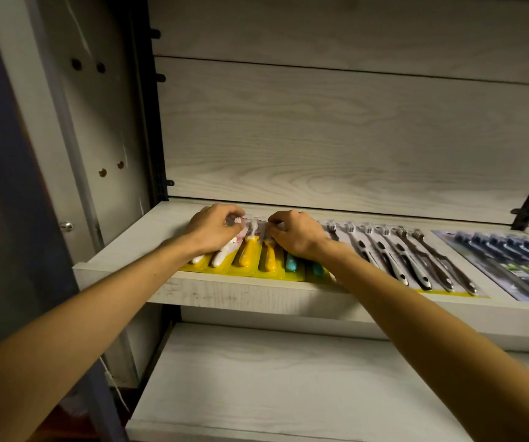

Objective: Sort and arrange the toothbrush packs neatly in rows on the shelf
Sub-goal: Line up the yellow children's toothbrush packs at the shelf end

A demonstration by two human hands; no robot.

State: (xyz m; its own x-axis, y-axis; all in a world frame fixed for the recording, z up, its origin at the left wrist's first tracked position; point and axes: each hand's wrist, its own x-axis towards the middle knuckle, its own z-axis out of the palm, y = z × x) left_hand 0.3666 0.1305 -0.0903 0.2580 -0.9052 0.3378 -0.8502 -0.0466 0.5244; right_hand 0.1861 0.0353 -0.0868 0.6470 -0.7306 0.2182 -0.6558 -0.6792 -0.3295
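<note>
While both hands, left hand (212,229) and right hand (296,234), pinched the yellow-backed toothbrush packs (258,256) at frame centre on the shelf (122,250), overlapped cards risked sliding off the front edge.

The left hand (212,230) and right hand (295,235) lie over the upper ends of the yellow-backed toothbrush packs (250,256), so most of the brush heads there are covered, and the fingers (274,232) curl under out of sight, leaving it unclear whether they pinch a pack or only press on it. The right forearm (384,301) hides the pack edges between the coloured brushes and the grey-handled packs (416,263). The dark packs (512,263) at the far right are cut off by the picture's edge, and their labels are too small and dim to read.
</note>
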